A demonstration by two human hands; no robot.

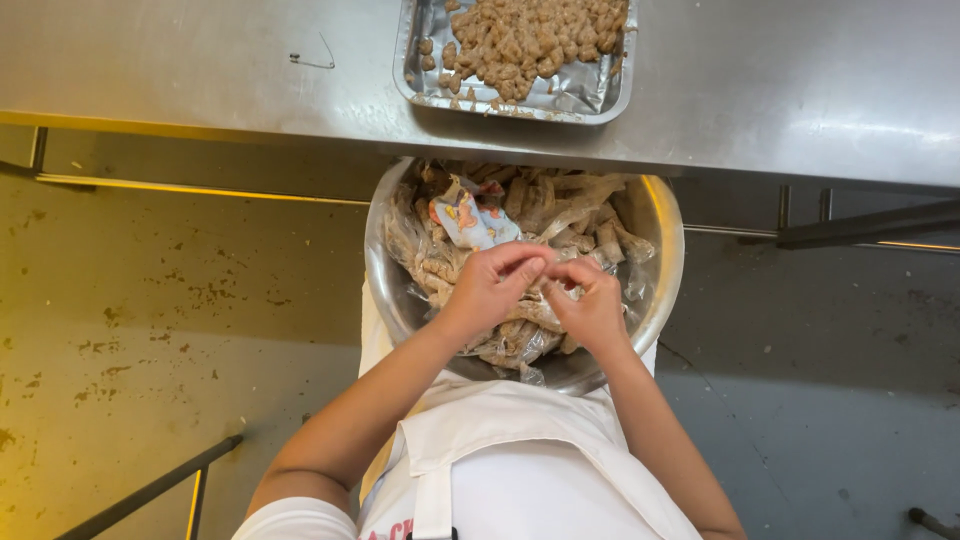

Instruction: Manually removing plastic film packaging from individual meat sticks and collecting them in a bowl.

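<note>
While the steel bowl [660, 215] of clear wrapped packets rests in the person's lap below the table edge [200, 110], the left hand [490, 285] pinches a small packet [548, 274] over it. The right hand [592, 305] grips the same packet's other end, fingertips meeting.

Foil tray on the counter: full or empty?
Partly full. The foil tray holds a heap of brown pieces toward its right side; bare foil shows along the left and near edges. Its top is cropped.
</note>
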